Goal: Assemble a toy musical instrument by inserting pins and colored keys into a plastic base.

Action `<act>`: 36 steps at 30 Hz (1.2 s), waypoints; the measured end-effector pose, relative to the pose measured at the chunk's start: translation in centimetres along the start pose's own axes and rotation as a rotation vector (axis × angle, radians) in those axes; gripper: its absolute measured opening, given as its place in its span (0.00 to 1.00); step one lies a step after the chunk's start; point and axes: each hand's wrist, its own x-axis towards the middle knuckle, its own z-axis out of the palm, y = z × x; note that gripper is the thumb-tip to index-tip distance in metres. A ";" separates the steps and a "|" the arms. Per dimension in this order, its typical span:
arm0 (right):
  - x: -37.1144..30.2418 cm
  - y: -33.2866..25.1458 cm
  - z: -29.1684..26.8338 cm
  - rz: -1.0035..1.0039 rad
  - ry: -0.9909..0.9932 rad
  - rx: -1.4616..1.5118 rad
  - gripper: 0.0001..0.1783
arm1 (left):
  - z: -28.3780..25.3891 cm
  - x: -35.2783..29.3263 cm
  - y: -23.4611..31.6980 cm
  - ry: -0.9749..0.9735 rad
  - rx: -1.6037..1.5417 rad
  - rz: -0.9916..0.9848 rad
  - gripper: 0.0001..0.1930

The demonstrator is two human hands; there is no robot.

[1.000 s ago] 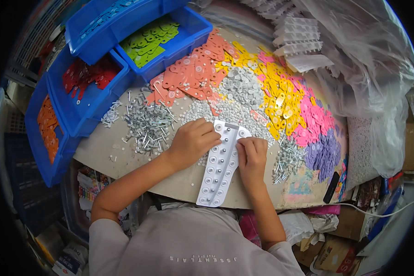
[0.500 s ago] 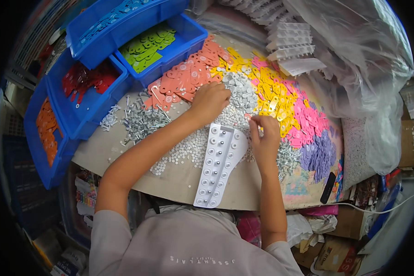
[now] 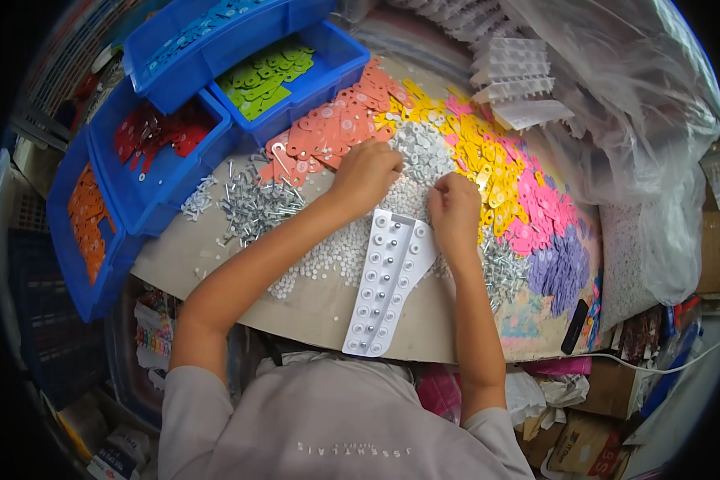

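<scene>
My left hand [image 3: 366,174] has its fingers curled down at the left edge of a heap of whitish round caps [image 3: 421,148]; anything in its fingertips is hidden. Across the heap, my right hand [image 3: 456,210] is bent with its fingers together at the heap's near right side, and I cannot make out what they hold. Between my forearms lies a long white plastic holder [image 3: 384,284], wider at its far end. White round pieces line both its sides, and a row of small metal heads runs down its middle channel. Small white discs [image 3: 328,258] are spread beside it.
Blue bins [image 3: 156,204] with coloured flat tabs stand at the left. Metal pins [image 3: 256,204] lie near them. Salmon [image 3: 328,132], yellow [image 3: 500,172], pink [image 3: 546,212] and purple tabs [image 3: 560,276] ring the far and right side. Clear plastic sheeting [image 3: 624,88] hangs at the right.
My right hand has moved away from me to the edge of the cap heap, its fingers now more tucked in. My left hand stays at the heap. The whole view has shifted slightly.
</scene>
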 end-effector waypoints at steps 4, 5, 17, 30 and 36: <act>-2.9 -2.1 -4.0 0.225 -0.036 0.364 0.04 | -3.7 -3.1 2.2 0.027 -0.119 0.025 0.05; -3.9 -2.7 -4.9 0.231 -0.041 0.366 0.04 | -4.4 -4.4 2.6 0.022 -0.120 0.019 0.05; -8.4 -4.5 -5.4 0.156 -0.346 0.387 0.04 | -7.4 -8.3 2.5 -0.018 -0.256 -0.133 0.04; -10.3 -4.4 -3.3 -0.029 -0.141 0.214 0.06 | -4.0 -11.1 4.8 -0.178 -0.350 -0.117 0.05; -10.4 -4.4 -3.0 -0.075 -0.097 0.174 0.08 | -3.7 -11.7 5.5 -0.134 -0.324 -0.103 0.05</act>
